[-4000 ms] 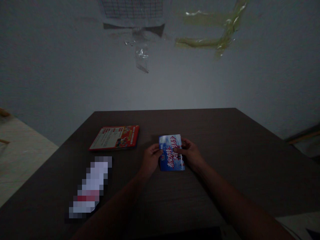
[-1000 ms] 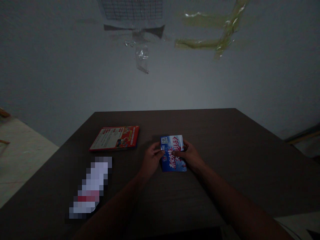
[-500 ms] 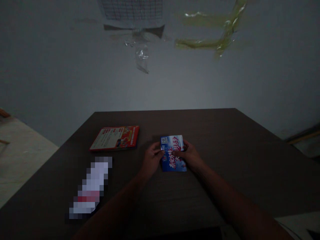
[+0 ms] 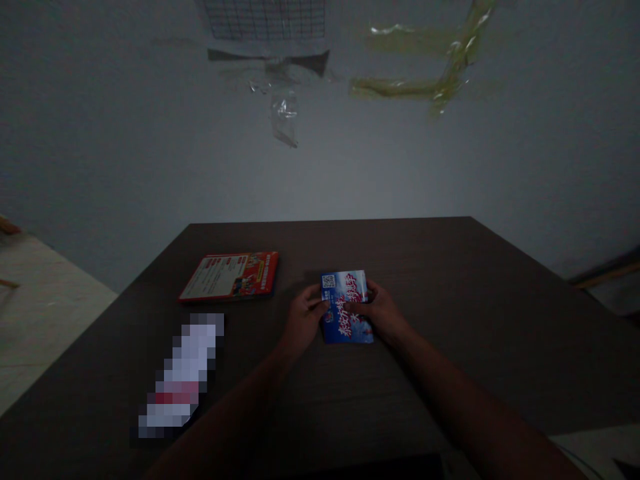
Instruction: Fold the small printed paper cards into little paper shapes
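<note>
A folded blue leaflet (image 4: pixel 350 327) with red-and-white lettering and a QR code in its upper left corner is held between both hands over the middle of the table. My left hand (image 4: pixel 304 317) grips its left edge, thumb on the printed face. On the opposite edge, my right hand (image 4: pixel 384 310) pinches it with the thumb laid across the front. The fingers behind the leaflet are partly hidden. To the left lies a stack of red-and-white leaflets (image 4: pixel 230 277), its top sheet printed with text and pictures.
The dark wooden table (image 4: pixel 425 267) stands against a grey wall (image 4: pixel 325 180). A pixelated, bright-faced flat object (image 4: pixel 187 367) lies at the table's left, beside my left forearm. Yellowish tape (image 4: pixel 400 87) and a wire grid (image 4: pixel 265 20) are on the wall.
</note>
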